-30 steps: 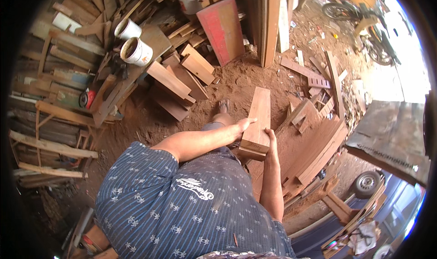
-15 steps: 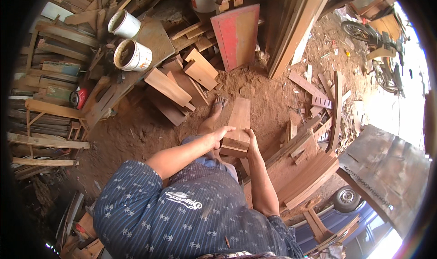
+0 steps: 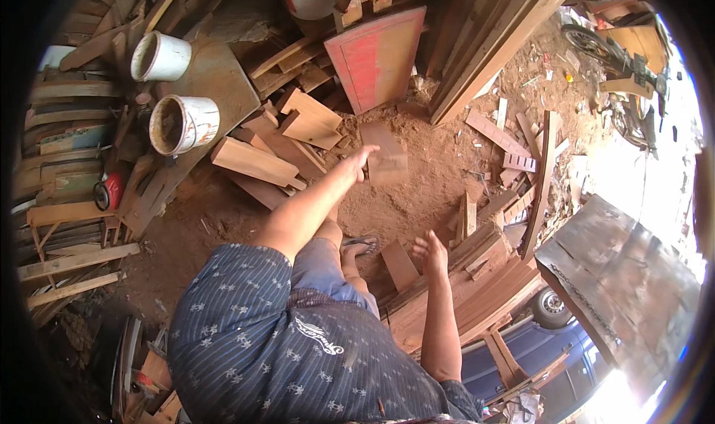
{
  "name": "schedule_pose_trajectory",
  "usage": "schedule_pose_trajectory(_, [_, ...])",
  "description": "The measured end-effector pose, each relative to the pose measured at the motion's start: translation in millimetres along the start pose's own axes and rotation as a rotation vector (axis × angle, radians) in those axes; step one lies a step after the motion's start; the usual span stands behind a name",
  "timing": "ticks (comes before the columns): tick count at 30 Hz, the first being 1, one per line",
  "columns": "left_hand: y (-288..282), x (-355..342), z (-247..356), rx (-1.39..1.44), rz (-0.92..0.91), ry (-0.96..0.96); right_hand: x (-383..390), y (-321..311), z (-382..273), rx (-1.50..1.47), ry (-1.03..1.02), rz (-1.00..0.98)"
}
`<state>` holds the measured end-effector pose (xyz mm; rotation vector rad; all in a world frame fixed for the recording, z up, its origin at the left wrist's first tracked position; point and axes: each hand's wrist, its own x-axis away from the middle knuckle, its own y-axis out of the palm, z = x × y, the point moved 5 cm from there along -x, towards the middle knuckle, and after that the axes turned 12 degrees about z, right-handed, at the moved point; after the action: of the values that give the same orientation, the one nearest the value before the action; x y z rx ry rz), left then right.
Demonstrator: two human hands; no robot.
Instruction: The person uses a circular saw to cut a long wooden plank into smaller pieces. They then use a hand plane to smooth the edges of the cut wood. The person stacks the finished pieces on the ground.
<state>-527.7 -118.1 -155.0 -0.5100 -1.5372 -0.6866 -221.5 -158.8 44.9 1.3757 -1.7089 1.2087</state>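
Observation:
My left hand (image 3: 362,162) is stretched far forward, fingers extended and thumb apart. Just beyond its fingertips is a slightly blurred flat brown wooden board (image 3: 387,156), over the sandy ground. Whether the fingertips still touch the board's left edge I cannot tell, but no grip shows. Closer to me on the right, my right hand (image 3: 430,253) is raised with its fingers spread and nothing in it. A short brown board (image 3: 400,266) lies just left of that hand, beside the stacked planks (image 3: 477,290).
Cut timber blocks (image 3: 257,162) are heaped at the left, by two white buckets (image 3: 186,125) on a board. A red-and-tan panel (image 3: 376,59) leans ahead. Scrap wood (image 3: 521,160), a metal sheet (image 3: 618,275) and a blue vehicle (image 3: 551,353) are at the right.
The wooden piece held in both hands near my body is out of that two-handed hold. My left hand has reached forward toward the board; my right hand has come away, opened and moved slightly right.

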Motion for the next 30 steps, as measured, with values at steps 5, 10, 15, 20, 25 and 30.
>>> schedule_pose_trajectory(5, [0, -34, 81, 0.326, -0.027, -0.145, -1, -102, 84, 0.016, 0.154, 0.217])
schedule_pose_trajectory(10, [3, -35, 160, 0.384, -0.089, -0.025, 35, -136, 122, 0.154, 0.210, 0.351])
schedule_pose_trajectory(15, [-13, -21, 189, 0.797, -0.032, 0.078, 40, -117, 121, 0.247, 0.090, 0.323])
schedule_pose_trajectory(20, [-49, -14, 169, 0.442, -0.220, 0.402, 41, -66, 70, 0.245, -0.101, 0.186])
schedule_pose_trajectory(25, [-63, 1, 107, 0.053, -0.156, 0.406, 47, -52, 54, 0.222, -0.222, 0.183])
schedule_pose_trajectory(30, [-113, -4, 21, -0.501, 0.008, 0.219, 38, -112, 77, 0.313, -0.292, 0.313])
